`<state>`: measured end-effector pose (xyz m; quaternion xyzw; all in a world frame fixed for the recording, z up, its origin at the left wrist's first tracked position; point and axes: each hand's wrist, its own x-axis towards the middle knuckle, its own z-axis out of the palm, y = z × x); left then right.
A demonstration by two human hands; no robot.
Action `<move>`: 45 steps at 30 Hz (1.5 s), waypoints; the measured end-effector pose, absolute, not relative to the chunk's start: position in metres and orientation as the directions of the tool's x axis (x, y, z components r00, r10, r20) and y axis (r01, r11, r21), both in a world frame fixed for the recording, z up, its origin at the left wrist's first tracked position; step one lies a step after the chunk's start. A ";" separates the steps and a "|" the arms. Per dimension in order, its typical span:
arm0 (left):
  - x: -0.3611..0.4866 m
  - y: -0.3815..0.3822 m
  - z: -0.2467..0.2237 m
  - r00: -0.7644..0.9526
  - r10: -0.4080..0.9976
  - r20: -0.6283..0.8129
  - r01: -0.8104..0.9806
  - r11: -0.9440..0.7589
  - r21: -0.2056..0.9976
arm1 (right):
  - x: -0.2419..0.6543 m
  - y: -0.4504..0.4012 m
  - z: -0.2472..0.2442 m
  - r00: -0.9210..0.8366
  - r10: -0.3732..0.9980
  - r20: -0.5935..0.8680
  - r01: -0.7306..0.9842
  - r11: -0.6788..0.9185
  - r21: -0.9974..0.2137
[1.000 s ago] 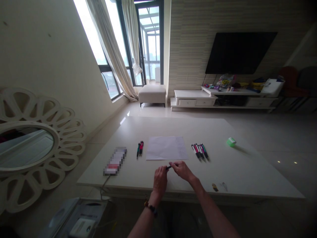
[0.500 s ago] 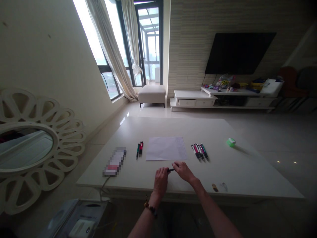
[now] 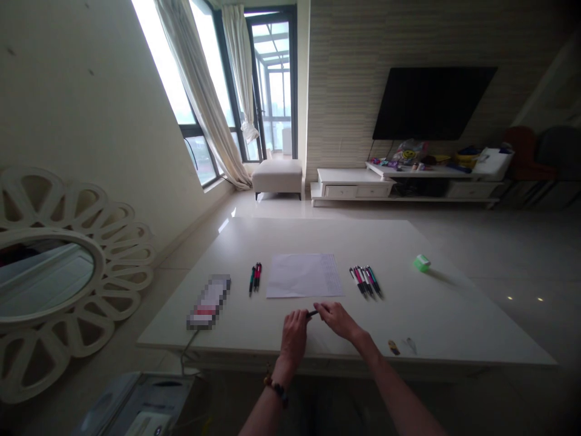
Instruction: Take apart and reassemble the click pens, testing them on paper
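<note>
While pinching a short black pen (image 3: 312, 313) just over the near side of a white table (image 3: 422, 321), working with both hands: left hand (image 3: 294, 336) curling its fingers closed around the pen's left end, right hand (image 3: 336, 320) reaching across with fingers pressed together, tips gripping the right end. Sitting ahead at mid-table, a sheet of white paper (image 3: 304, 276) lying flat, flanked by a small cluster of pens (image 3: 255, 277) on its left and a fan of colored pens (image 3: 365, 281) on its right. Lying farther out, a pixelated flat object (image 3: 209, 301) to the left and a green block (image 3: 422, 263) to the right. Circling the left wrist, a beaded bracelet (image 3: 276, 390).
</note>
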<state>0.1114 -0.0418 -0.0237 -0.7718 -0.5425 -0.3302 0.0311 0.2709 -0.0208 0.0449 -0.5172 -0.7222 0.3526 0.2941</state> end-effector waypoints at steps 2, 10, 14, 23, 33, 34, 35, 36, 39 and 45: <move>0.111 -0.042 -0.025 0.196 0.818 0.542 0.855 -0.413 0.315 | 0.271 -0.021 0.045 -0.327 0.943 0.057 0.508 0.227 -0.831; 0.111 -0.043 -0.025 0.205 0.828 0.521 0.842 -0.421 0.338 | 0.270 -0.023 0.040 -0.301 0.953 0.019 0.476 0.168 -0.863; 0.111 -0.042 -0.025 0.215 0.830 0.516 0.841 -0.425 0.334 | 0.268 -0.024 0.041 -0.240 0.970 0.047 0.549 0.176 -0.817; 0.111 -0.043 -0.027 0.222 0.842 0.492 0.837 -0.423 0.346 | 0.266 -0.030 0.043 -0.269 0.961 0.056 0.518 0.194 -0.833; 0.112 -0.044 -0.024 0.238 0.834 0.499 0.837 -0.436 0.330 | 0.265 -0.029 0.043 -0.258 0.964 0.061 0.530 0.194 -0.825; 0.112 -0.044 -0.023 0.240 0.834 0.497 0.838 -0.437 0.327 | 0.266 -0.029 0.044 -0.257 0.965 0.051 0.536 0.186 -0.823; 0.112 -0.044 -0.023 0.240 0.834 0.496 0.839 -0.436 0.326 | 0.266 -0.029 0.045 -0.259 0.965 0.044 0.535 0.181 -0.825; 0.112 -0.044 -0.023 0.238 0.836 0.494 0.840 -0.432 0.327 | 0.267 -0.030 0.046 -0.270 0.962 0.042 0.526 0.184 -0.830; 0.112 -0.044 -0.023 0.242 0.837 0.490 0.838 -0.435 0.328 | 0.269 -0.031 0.046 -0.311 0.947 0.078 0.500 0.233 -0.834; 0.111 -0.045 -0.024 0.244 0.830 0.501 0.863 -0.422 0.278 | 0.266 -0.026 0.018 -0.216 0.975 -0.048 0.434 0.052 -0.899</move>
